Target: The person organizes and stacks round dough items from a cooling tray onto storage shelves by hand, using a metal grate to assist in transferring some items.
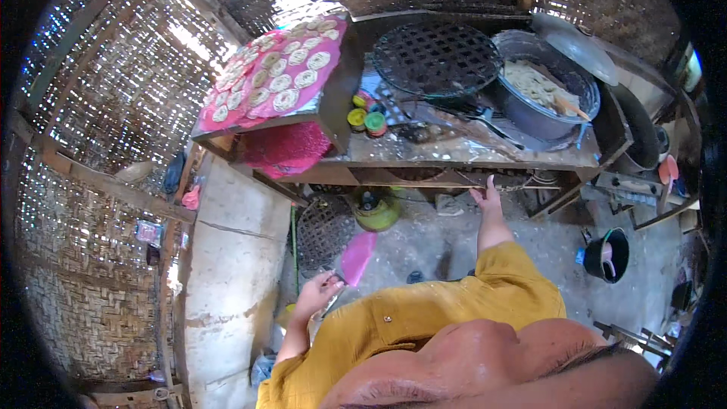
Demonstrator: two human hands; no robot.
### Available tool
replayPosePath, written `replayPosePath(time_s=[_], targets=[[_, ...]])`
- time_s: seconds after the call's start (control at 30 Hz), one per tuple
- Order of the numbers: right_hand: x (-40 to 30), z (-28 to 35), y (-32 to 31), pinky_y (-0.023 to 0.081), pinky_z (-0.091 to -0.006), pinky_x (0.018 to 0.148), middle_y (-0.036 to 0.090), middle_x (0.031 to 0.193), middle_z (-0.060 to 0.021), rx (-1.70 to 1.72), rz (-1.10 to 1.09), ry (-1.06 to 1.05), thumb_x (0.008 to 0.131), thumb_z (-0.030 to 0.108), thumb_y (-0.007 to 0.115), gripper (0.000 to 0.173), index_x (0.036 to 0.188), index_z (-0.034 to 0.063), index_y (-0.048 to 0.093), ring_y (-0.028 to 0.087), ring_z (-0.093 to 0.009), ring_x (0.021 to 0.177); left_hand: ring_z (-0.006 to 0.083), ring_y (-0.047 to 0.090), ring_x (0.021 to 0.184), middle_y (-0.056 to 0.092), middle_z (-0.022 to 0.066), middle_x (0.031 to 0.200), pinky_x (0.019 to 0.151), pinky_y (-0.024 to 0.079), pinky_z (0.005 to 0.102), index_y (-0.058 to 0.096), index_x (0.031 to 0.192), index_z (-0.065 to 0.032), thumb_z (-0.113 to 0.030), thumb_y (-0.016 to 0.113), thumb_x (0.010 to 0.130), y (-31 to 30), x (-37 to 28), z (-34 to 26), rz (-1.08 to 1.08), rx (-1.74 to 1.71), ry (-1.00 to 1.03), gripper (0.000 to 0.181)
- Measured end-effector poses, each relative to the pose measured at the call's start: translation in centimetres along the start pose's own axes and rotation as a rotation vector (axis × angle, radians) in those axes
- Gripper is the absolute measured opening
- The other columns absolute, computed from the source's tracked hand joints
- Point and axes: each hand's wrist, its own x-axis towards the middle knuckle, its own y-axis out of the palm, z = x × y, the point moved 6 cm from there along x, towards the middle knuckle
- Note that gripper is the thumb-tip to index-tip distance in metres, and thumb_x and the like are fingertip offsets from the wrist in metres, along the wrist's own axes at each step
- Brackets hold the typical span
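My left hand (320,293) holds a flat pink piece (358,258) at its lower end, away from my body. A thin pale strip shows just under that hand, too blurred to name. My right hand (487,196) reaches towards the front edge of the wooden worktable (414,156); its fingers are spread and hold nothing. Whether it touches the edge I cannot tell. On the worktable stands a large basin (545,125) of pale dough with a wooden-looking handle sticking out. Left of it lies a dark round lattice tray (437,59).
Coiled dough rounds (285,99) lie on pink mesh sheets (258,116) over a wooden box. Small coloured tubs (375,123) stand beside it. Below are a green gas cylinder (377,210), a woven rack (324,233) and a black bucket (608,264). A metal lid (576,48) leans on the basin.
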Motion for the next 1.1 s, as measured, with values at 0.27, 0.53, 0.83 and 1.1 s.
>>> replayPosePath(time_s=[0.27,0.53,0.83,1.1], targets=[[-3.5,-12.7,2.3,0.051,-0.0290,0.057,0.055,0.073,-0.0063,-0.375,0.357,0.130,0.079,0.017,0.052,0.013,0.083,0.0050,0.052,0.056,-0.019,0.064,0.0166,0.056,0.082,0.059,0.0130,0.092,0.074,0.043,0.0276,0.047,0.110,-0.0008,-0.029,0.058,0.074,-0.1,1.1,3.0,-0.051,-0.012,0.012,0.047],[-13.8,-11.6,3.0,0.049,-0.0257,0.054,0.057,0.081,-0.0064,-1.095,0.514,0.285,0.078,0.015,0.054,0.021,0.096,0.0036,0.052,0.056,-0.014,0.062,0.0137,0.055,0.087,0.058,0.0096,0.095,0.076,0.042,0.0260,0.046,0.111,-0.0015,-0.022,0.058,0.076,-4.4,6.6,-1.9,-0.169,-0.195,0.091,0.043],[-23.4,-0.2,33.7,0.040,-0.0214,0.048,0.051,0.060,0.0003,-1.375,0.987,-0.389,0.074,0.019,0.059,0.017,0.077,0.0027,0.056,0.047,-0.007,0.053,0.0132,0.051,0.086,0.055,0.0080,0.096,0.074,0.039,0.0243,0.050,0.105,0.0025,-0.016,0.055,0.077,-23.8,19.8,-8.2,-0.900,-0.632,0.344,0.033],[-15.6,-1.6,52.3,0.040,-0.0199,0.054,0.054,0.068,-0.0014,-1.268,1.013,-0.597,0.075,0.013,0.054,0.018,0.088,0.0002,0.057,0.049,-0.007,0.061,0.0234,0.055,0.084,0.058,0.0139,0.092,0.074,0.042,0.0325,0.057,0.097,-0.0024,-0.028,0.058,0.071,-34.0,31.3,-7.3,-1.127,-0.103,-0.020,0.036]])
